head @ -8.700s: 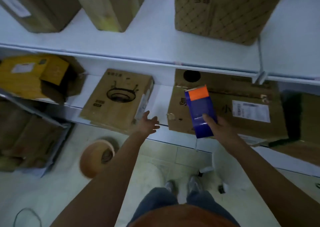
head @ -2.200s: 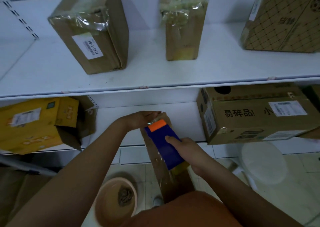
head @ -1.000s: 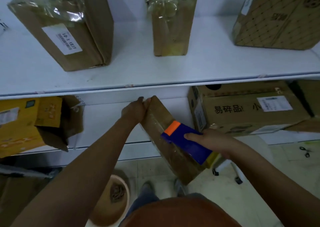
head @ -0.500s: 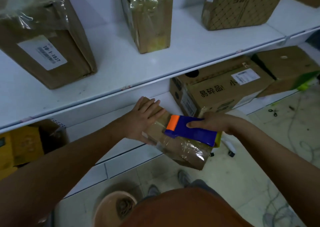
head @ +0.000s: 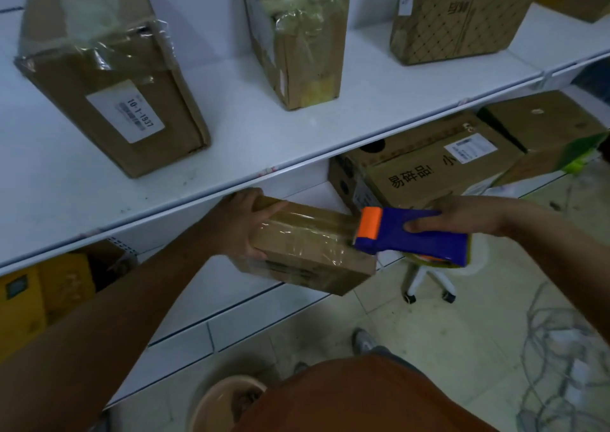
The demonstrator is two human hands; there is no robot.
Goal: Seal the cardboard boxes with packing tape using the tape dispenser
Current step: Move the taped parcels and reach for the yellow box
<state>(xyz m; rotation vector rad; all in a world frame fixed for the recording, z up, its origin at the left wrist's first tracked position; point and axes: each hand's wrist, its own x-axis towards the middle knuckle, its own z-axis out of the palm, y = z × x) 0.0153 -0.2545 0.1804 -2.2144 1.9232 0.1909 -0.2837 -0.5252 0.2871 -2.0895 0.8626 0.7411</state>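
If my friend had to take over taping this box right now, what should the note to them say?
Left hand: grips the left end of the small box, holding it in the air in front of the lower shelf.
Right hand: holds the blue tape dispenser, with its orange end at the right end of the box's top.
Done: shiny clear tape lies along the top of the box.
Left: carry the tape over the right end, cut it, check the other seams. Whether the other boxes on the shelves need tape, I cannot tell.

Orange shirt point(head: 363, 398), bare forearms, grey shoe point(head: 364, 340).
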